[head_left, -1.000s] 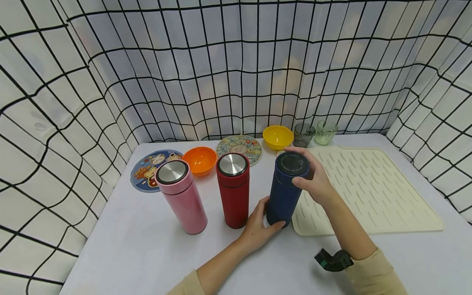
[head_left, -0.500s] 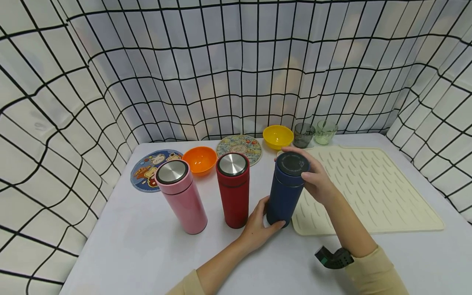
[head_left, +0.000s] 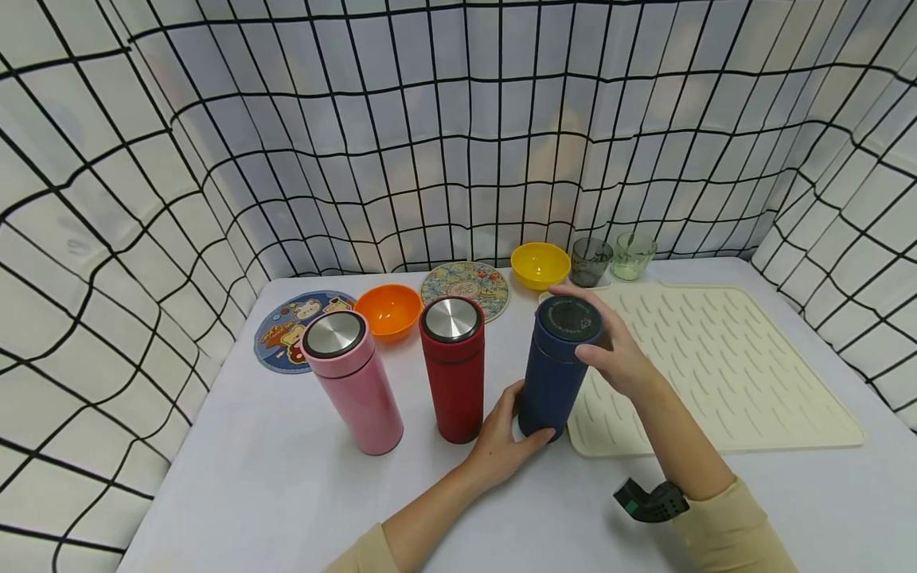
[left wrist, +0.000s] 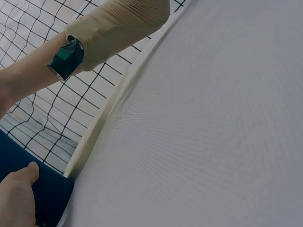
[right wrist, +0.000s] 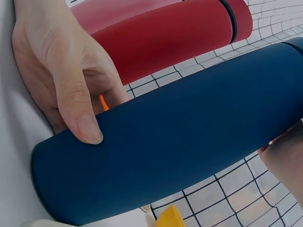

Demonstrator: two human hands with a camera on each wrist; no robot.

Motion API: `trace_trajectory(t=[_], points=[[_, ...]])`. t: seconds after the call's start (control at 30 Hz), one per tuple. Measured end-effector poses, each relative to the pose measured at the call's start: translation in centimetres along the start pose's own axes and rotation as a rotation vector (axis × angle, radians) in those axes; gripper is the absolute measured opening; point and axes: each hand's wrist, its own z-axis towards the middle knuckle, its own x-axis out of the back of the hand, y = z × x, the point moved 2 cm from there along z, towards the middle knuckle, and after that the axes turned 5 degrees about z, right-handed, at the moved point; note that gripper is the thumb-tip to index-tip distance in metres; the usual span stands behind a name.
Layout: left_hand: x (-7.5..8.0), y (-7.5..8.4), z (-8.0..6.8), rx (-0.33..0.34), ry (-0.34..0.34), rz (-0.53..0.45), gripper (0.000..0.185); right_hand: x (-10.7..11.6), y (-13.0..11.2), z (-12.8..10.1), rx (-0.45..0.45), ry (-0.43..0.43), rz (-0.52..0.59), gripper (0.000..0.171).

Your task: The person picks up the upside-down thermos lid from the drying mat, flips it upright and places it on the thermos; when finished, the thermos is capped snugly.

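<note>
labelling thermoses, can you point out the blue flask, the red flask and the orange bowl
blue flask [head_left: 553,390], head view, side of body
red flask [head_left: 455,390], head view, side of body
orange bowl [head_left: 388,309], head view, inside of bowl

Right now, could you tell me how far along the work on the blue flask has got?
It looks early. The left hand grips the base of the blue flask, steadying it upright on the table; the right hand grips its lid, which sits on. The pink flask and red flask stand capped and untouched beside it.
</note>
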Motion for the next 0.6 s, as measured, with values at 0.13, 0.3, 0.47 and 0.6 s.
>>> trace_trajectory(t=[0.13, 0.3, 0.47, 0.6], points=[[-0.05, -0.16, 0.04, -0.002, 0.001, 0.000, 0.069, -0.06, 0.03, 0.08, 0.018, -0.004, 0.007, 0.064], [-0.12, -0.18, 0.10, 0.008, -0.003, 0.001, 0.069, -0.16, 0.17, 0.15, 0.022, 0.035, 0.054, 0.064], [-0.14, -0.20, 0.08, 0.016, -0.005, 0.000, 0.070, -0.36, 0.17, 0.40, 0.008, 0.071, 0.014, 0.070], [-0.13, -0.25, 0.07, 0.023, -0.006, 0.001, 0.071, -0.35, 0.09, 0.61, -0.016, -0.016, 0.071, 0.063]])
